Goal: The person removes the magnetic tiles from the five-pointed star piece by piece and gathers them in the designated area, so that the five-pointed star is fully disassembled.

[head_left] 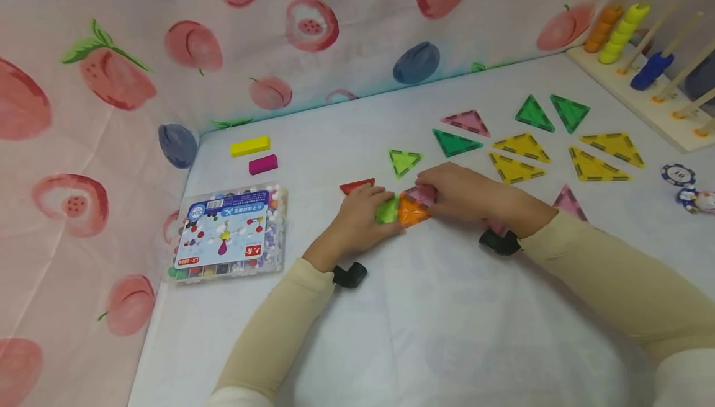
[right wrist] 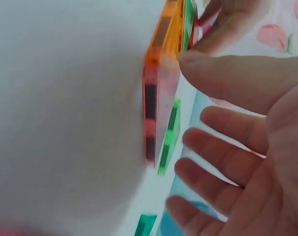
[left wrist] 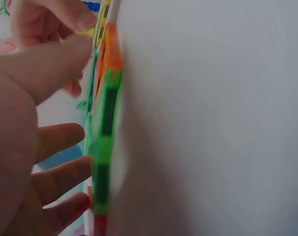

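Observation:
A light green tile (head_left: 386, 211), an orange tile (head_left: 412, 211) and a pink tile (head_left: 420, 194) sit side by side, see-through with dark strips in their edges. My left hand (head_left: 360, 224) rests over the green one, fingers extended, its thumb by the orange tile. A red triangle (head_left: 355, 185) shows past its fingertips. From the right, my right hand (head_left: 463, 195) reaches over the pink tile. In the right wrist view its thumb (right wrist: 223, 73) touches the orange tile's corner, with the other fingers spread apart beside the pink tile.
A lime triangle (head_left: 404, 162) lies just behind. Further right are yellow triangles (head_left: 522, 146), green triangles (head_left: 534, 114) and pink triangles (head_left: 468, 121). A boxed bead set (head_left: 229, 230) and two small blocks (head_left: 250, 146) stand left; a pegged bead rack (head_left: 625, 84) is back right.

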{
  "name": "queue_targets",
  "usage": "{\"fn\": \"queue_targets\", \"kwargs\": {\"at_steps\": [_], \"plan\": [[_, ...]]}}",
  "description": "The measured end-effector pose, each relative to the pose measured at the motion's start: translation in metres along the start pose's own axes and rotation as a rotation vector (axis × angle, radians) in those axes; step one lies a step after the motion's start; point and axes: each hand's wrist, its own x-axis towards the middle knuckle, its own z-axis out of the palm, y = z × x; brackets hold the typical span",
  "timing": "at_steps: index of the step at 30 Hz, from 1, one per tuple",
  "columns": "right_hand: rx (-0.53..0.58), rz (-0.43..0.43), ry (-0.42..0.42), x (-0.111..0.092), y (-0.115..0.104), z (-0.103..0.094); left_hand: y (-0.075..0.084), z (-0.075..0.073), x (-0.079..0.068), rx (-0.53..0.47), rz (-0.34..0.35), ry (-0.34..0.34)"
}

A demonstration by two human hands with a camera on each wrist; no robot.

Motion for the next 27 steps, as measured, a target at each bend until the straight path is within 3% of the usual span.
{"fn": "queue_targets", "kwargs": {"at_steps": [5, 12, 21, 27], "plan": [[-0.004, 0.012, -0.061, 0.005, -0.001, 0.004, 0.003, 0.007, 0.006, 0.009, 0.049, 0.001], [-0.077, -0.045, -0.068, 0.005, 0.004, 0.000, 0.004, 0.006, 0.006, 0.060, 0.029, -0.023], [-0.081, 0.061, -0.039, 0.004, 0.023, -0.012, 0.001, 0.002, 0.008, 0.062, 0.045, -0.055], [-0.079, 0.122, -0.023, -0.005, 0.039, -0.018, -0.011, 0.000, -0.001, -0.017, 0.075, -0.084]]}}
